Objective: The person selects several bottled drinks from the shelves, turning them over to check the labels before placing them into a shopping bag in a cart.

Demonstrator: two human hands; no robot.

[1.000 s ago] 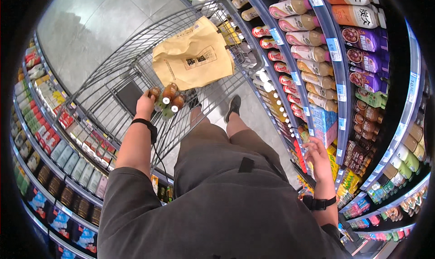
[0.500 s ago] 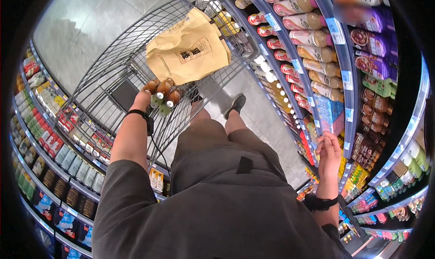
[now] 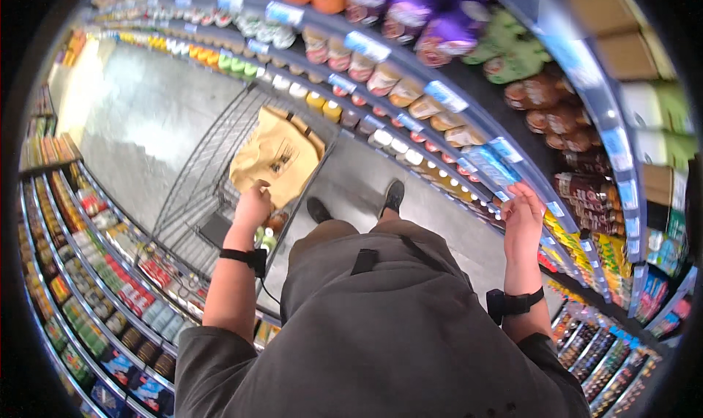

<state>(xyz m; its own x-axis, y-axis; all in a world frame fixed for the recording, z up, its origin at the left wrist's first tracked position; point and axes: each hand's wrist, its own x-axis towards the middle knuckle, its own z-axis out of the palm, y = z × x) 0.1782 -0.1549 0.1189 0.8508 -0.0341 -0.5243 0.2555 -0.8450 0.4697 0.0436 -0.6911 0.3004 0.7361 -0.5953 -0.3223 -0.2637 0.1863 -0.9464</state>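
My left hand [image 3: 253,204] hovers over the shopping cart [image 3: 192,191], its fingers loosely bent and apart, with nothing visible in them. Just beyond it lies a brown paper bag [image 3: 282,154] in the cart. Brown bottles [image 3: 278,220] with pale caps sit beside that hand, partly hidden by it. On the other side, my right hand [image 3: 521,214] is raised at the shelf edge [image 3: 505,196], fingers slightly curled and apart, holding nothing I can see. Close to its fingertips is a blue package [image 3: 489,165] on the shelf.
Tall shelves of bottles [image 3: 384,80] and purple packs [image 3: 454,34] curve along my right. Lower shelves of cans and jars [image 3: 80,308] line my left. Grey floor tiles [image 3: 139,110] run between them, and my shoes [image 3: 394,196] stand beside the cart.
The view has swung to the right. My left hand has come away from the bottles and lifted nearer the paper bag. My right hand stays by the shelf, its fingers a little straighter.
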